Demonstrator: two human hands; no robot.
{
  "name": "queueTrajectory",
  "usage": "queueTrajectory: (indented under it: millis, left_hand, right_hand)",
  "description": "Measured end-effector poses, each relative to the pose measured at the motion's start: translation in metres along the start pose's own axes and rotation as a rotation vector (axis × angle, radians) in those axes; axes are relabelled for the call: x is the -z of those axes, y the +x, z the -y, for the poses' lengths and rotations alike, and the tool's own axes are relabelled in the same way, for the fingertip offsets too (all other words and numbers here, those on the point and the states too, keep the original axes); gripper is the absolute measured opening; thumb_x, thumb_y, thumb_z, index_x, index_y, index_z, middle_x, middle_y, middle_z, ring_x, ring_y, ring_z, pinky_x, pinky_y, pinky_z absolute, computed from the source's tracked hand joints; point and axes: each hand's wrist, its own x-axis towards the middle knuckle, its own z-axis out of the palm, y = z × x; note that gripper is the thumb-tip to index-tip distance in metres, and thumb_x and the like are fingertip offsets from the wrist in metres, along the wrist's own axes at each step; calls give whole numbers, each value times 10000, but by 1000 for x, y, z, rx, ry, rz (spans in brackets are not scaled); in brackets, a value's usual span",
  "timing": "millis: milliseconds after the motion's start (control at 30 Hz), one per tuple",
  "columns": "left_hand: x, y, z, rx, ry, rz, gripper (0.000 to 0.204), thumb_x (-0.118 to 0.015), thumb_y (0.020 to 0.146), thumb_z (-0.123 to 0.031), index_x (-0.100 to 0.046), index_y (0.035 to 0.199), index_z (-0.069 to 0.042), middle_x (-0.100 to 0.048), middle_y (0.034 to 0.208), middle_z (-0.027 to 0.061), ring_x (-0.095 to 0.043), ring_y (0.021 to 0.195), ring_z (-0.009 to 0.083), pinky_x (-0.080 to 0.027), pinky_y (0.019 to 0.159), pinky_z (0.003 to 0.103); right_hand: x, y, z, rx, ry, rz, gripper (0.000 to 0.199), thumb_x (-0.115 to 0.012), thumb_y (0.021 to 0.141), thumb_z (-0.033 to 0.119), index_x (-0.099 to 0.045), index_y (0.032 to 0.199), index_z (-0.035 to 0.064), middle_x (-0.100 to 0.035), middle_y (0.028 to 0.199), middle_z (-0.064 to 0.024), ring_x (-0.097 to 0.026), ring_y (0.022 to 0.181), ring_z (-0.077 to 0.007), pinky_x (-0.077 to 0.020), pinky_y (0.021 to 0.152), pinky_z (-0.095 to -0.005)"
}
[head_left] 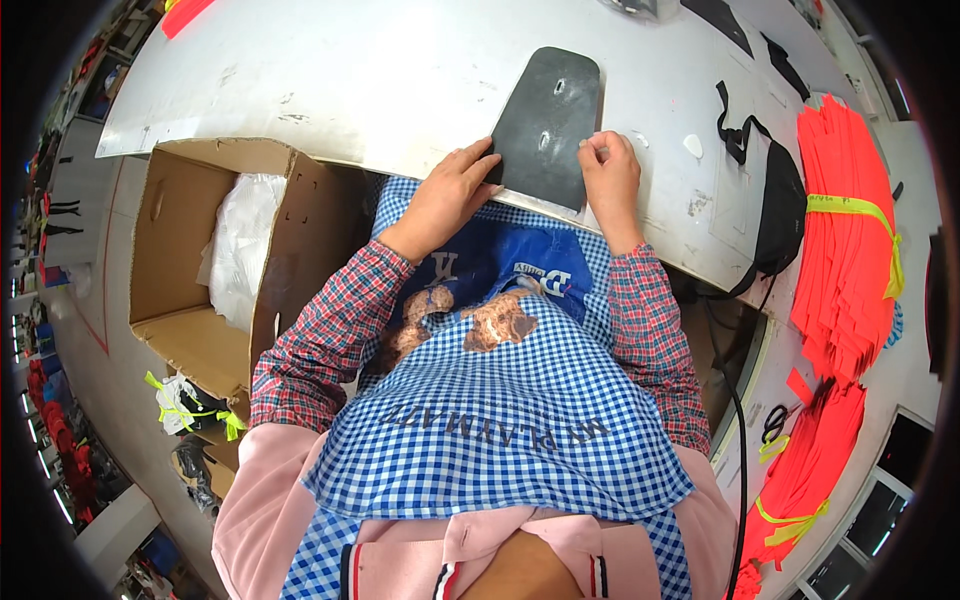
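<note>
A dark grey tapered flat panel with rounded corners and two small whitish holes lies on the white table, close to its front edge. My left hand rests at the panel's left edge, fingers stretched out and their tips touching it. At the right edge is my right hand, its fingers curled and thumb and forefinger pressed together. Whatever may be between those fingertips is hidden or too small to name. A small white oval piece lies on the table to the right.
An open cardboard box holding a white plastic bag stands at the left. On the right are a black fabric piece with a strap, bundled orange-red cloth, scissors and a hanging black cable.
</note>
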Motion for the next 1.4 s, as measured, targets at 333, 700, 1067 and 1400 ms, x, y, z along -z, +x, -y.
queueTrajectory:
  millis: [333,700,1067,1400]
  left_hand:
    - [-3,-1,2,-5,1,-27,394,-668,889,-152,-589,1237,15,-534,1348,198,-549,1186,358,-466,1005,409]
    - [-1,0,1,-11,11,-16,386,-655,901,-155,-587,1239,19,-531,1349,205,-548,1189,360,-468,1003,408]
    - [-2,0,2,-4,9,-9,390,-652,904,-151,-582,1248,20,-523,1362,208,-545,1200,360,-465,1013,404]
    - [-1,0,2,3,5,1,390,-651,905,-151,-582,1249,20,-527,1357,210,-539,1212,361,-459,1022,409]
  right_hand:
    - [0,1,0,-20,21,35,132,-647,861,120,-599,847,-2,-605,883,-146,-616,770,-276,-501,715,-394]
    - [1,3,-3,-53,-19,87,142,-648,845,137,-604,803,9,-607,870,-143,-617,775,-283,-498,729,-398]
    - [-2,2,-3,-37,0,47,135,-650,842,134,-602,804,14,-609,866,-132,-623,760,-278,-504,719,-395]
    - [-1,1,-2,-32,0,37,132,-648,854,134,-599,825,15,-608,868,-125,-631,752,-262,-506,719,-390]
